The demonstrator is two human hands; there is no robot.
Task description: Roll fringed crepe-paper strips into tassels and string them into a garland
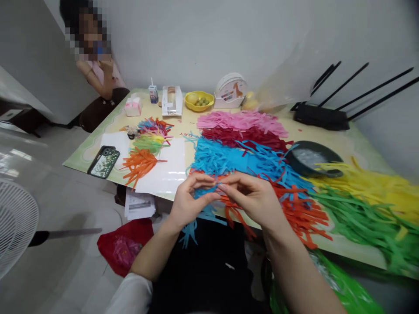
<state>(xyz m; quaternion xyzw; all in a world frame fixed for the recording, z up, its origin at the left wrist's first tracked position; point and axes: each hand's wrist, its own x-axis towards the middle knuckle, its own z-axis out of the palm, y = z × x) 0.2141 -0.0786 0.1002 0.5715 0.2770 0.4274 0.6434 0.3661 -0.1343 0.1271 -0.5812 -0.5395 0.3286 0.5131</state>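
Observation:
My left hand point(193, 196) and my right hand point(252, 194) meet over the table's near edge, thumbs and fingertips pinched together on blue fringed paper point(209, 188). Most of that paper is hidden by the fingers. Blue strips point(189, 233) hang below my left hand, over dark clothing. Right under the hands lie orange-red fringed paper point(294, 205) and a wide pile of blue fringed paper point(238, 159). To the left, an orange tassel point(140, 161) rests on a white sheet point(173, 174), with a green-yellow tassel point(149, 143) and a multicoloured one point(155, 126) behind it.
Pink point(242, 122), dark red point(242, 137), yellow point(386, 187) and green fringes point(363, 213) cover the table's right. A dark pan point(314, 157), router point(321, 117), fruit bowl point(199, 104) and phone point(104, 161) lie around. A person point(101, 78) sits far left; a fan point(16, 226) stands nearer.

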